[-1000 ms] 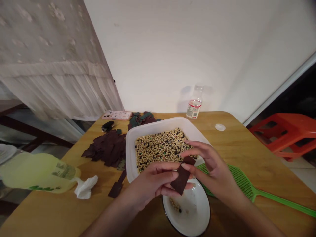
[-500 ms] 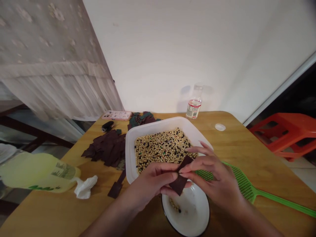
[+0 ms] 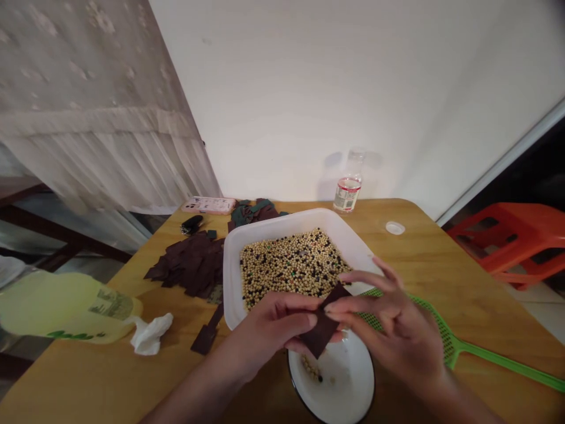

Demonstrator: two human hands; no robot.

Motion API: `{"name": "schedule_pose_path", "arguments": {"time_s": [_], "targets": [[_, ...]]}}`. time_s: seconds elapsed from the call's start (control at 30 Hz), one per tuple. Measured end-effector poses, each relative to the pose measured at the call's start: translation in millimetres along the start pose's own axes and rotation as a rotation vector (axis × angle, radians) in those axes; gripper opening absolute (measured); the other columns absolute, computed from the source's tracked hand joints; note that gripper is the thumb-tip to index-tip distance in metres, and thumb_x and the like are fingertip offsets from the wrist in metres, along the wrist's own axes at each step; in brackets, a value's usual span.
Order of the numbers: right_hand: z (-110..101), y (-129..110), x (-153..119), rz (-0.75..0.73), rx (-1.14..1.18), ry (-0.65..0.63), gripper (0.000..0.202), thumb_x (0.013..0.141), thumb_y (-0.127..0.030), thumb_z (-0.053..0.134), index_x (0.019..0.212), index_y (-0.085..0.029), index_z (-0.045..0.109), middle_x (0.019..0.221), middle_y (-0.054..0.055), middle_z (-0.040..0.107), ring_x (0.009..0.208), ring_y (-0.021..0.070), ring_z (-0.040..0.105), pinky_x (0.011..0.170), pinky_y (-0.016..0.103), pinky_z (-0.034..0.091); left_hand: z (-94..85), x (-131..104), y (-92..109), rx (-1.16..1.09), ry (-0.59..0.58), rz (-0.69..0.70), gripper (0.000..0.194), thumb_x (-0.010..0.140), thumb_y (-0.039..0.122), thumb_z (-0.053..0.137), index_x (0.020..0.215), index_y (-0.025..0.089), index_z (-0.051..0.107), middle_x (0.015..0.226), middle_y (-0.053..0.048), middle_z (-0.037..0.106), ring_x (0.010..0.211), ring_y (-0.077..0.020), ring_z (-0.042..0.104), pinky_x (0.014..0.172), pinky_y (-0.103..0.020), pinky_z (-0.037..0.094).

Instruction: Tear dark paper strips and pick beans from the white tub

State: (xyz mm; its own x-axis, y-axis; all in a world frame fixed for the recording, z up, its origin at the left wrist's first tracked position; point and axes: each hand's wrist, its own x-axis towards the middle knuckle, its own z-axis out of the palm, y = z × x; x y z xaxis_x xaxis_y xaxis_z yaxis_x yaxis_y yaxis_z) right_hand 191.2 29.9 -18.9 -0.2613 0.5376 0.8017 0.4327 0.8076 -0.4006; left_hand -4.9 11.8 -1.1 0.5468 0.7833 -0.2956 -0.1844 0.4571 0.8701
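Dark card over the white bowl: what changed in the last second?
Both hands, left hand and right hand, kept pinching the dark card; it sank slightly and tilted flatter over the white bowl. Bean tray, green swatter and table things stayed put.

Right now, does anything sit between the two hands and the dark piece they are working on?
Nothing visible does. The left hand and right hand both pinch the dark piece directly, above the round white bowl, in front of the tub of beans.
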Motion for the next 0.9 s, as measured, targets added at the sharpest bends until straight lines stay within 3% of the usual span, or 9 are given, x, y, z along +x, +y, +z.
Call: {"name": "schedule_pose_path", "arguments": {"time_s": [0.07,0.17,0.3,0.43,0.6,0.7,0.83,0.9], "targets": [[0.2,-1.8,0.8,-0.015,-0.045,-0.014,0.027,0.076,-0.013,0.069,0.068,-0.026,0.046,0.068,-0.011,0.073,0.088,0.0179,0.070,0.108,0.045,0.031,-0.5,-0.4,-0.9,0.023,0.008,-0.002,0.022,0.081,0.022,0.059,0.099,0.026,0.071,0.090,-0.003,0.075,0.085,-0.0142,0.069,0.064,-0.017,0.049],[1.3,-4.0,2.8,0.002,-0.075,0.096,0.030,0.075,-0.012,0.069,0.064,-0.025,0.044,0.066,-0.010,0.073,0.086,0.0185,0.071,0.108,0.047,0.030,-0.7,-0.7,-1.5,0.054,0.017,0.002,0.022,0.082,0.022,0.057,0.099,0.025,0.071,0.092,-0.004,0.074,0.088,-0.0157,0.069,0.068,-0.019,0.049],[3.4,-5.7,4.0,-0.038,-0.063,0.007,0.021,0.076,-0.012,0.069,0.073,-0.025,0.053,0.066,-0.010,0.073,0.083,0.0162,0.071,0.109,0.044,0.029,-0.5,-0.5,-0.6,0.026,0.010,0.020,0.021,0.081,0.022,0.058,0.097,0.025,0.072,0.090,-0.003,0.075,0.085,-0.0144,0.069,0.064,-0.017,0.047],[2.5,-4.4,2.6,-0.003,-0.064,0.087,0.031,0.075,-0.008,0.068,0.063,-0.024,0.045,0.067,-0.009,0.074,0.085,0.0163,0.070,0.108,0.043,0.030,0.5,-0.5,1.5,0.052,0.026,0.034,0.022,0.082,0.020,0.057,0.097,0.025,0.072,0.089,-0.003,0.075,0.085,-0.0139,0.069,0.066,-0.017,0.048],[0.9,-4.9,1.2,-0.058,-0.093,-0.003,0.018,0.075,-0.012,0.069,0.081,-0.025,0.059,0.069,-0.009,0.074,0.081,0.0156,0.071,0.109,0.041,0.028,-0.1,0.2,2.4,0.008,0.023,0.066,0.021,0.080,0.020,0.058,0.094,0.027,0.073,0.085,-0.001,0.075,0.081,-0.0123,0.069,0.064,-0.016,0.047],[1.0,-6.0,1.4,-0.034,-0.122,0.083,0.019,0.075,-0.010,0.069,0.074,-0.025,0.058,0.065,-0.009,0.073,0.082,0.0165,0.071,0.107,0.041,0.031,0.4,0.3,3.5,0.029,0.032,0.057,0.024,0.082,0.020,0.056,0.100,0.027,0.071,0.089,-0.002,0.075,0.086,-0.0138,0.069,0.067,-0.018,0.048],[2.3,-7.9,2.1,-0.065,-0.099,0.019,0.018,0.075,-0.011,0.069,0.082,-0.025,0.059,0.070,-0.009,0.075,0.079,0.0172,0.071,0.107,0.043,0.030,1.0,0.6,4.7,0.008,0.026,0.068,0.024,0.080,0.018,0.057,0.097,0.027,0.072,0.080,0.000,0.075,0.075,-0.0106,0.069,0.063,-0.015,0.047],[2.3,-7.6,2.9,-0.068,-0.105,0.047,0.019,0.075,-0.011,0.069,0.075,-0.025,0.056,0.070,-0.010,0.075,0.078,0.0174,0.072,0.106,0.042,0.031,-0.1,1.0,4.2,0.009,0.033,0.059,0.024,0.081,0.018,0.057,0.096,0.028,0.072,0.082,0.000,0.075,0.078,-0.0117,0.069,0.065,-0.016,0.048]]}}
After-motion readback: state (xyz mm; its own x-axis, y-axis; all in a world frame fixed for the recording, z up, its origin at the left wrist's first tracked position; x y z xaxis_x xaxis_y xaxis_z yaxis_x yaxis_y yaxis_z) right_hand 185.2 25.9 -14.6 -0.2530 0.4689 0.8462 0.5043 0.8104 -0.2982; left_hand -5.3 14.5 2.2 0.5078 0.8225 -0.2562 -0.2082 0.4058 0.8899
